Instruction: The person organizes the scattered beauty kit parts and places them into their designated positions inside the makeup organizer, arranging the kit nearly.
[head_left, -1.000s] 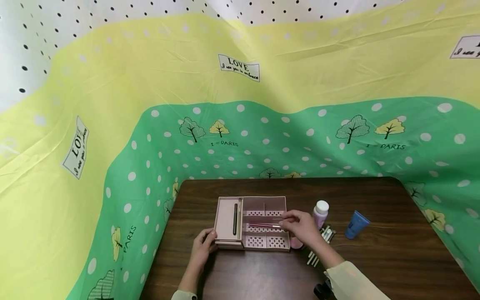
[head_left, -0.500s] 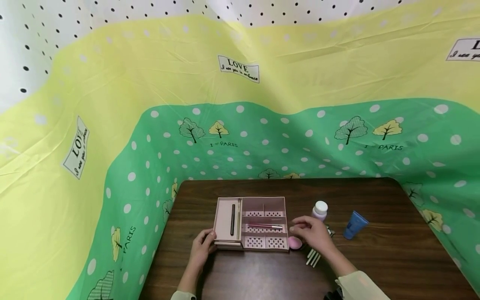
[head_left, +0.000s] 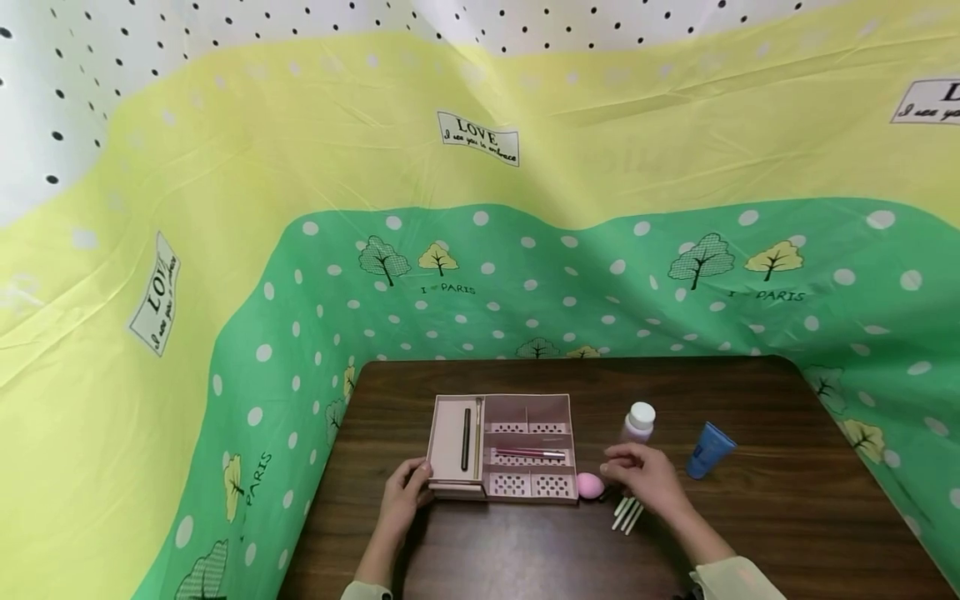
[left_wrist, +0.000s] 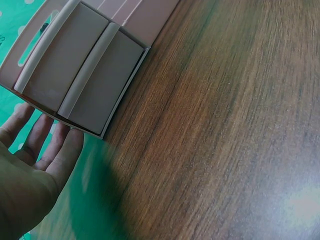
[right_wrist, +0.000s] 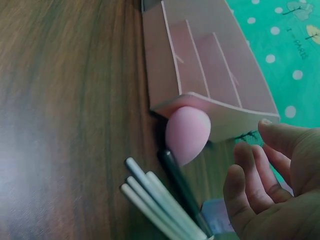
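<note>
A pink desktop organizer [head_left: 450, 437] stands on the table, with two drawers [left_wrist: 67, 57] at its front left. My left hand [head_left: 401, 496] touches its left side, fingertips along the edge in the left wrist view. On the organizer's left top lie a dark pencil [head_left: 466, 440] and a slim brush [head_left: 477, 442]. Two pink-handled brushes [head_left: 525, 453] rest in the middle compartment. My right hand [head_left: 648, 479] hovers to the right with loosely bent fingers and holds nothing. Close by are a pink makeup sponge [right_wrist: 187, 132] against the organizer's side and several pale-handled sticks [right_wrist: 160, 205].
A white-capped bottle [head_left: 640, 419] stands behind my right hand, and a blue tube [head_left: 709, 452] stands farther right. In the right wrist view a black-handled stick [right_wrist: 179, 185] lies beside the pale ones. Green and yellow patterned cloth [head_left: 525, 275] hangs around the table [head_left: 787, 483].
My right hand has let go of a pink-handled brush, which now lies in the middle compartment, and has drawn back to the right past the sponge. The left hand stays in place.
</note>
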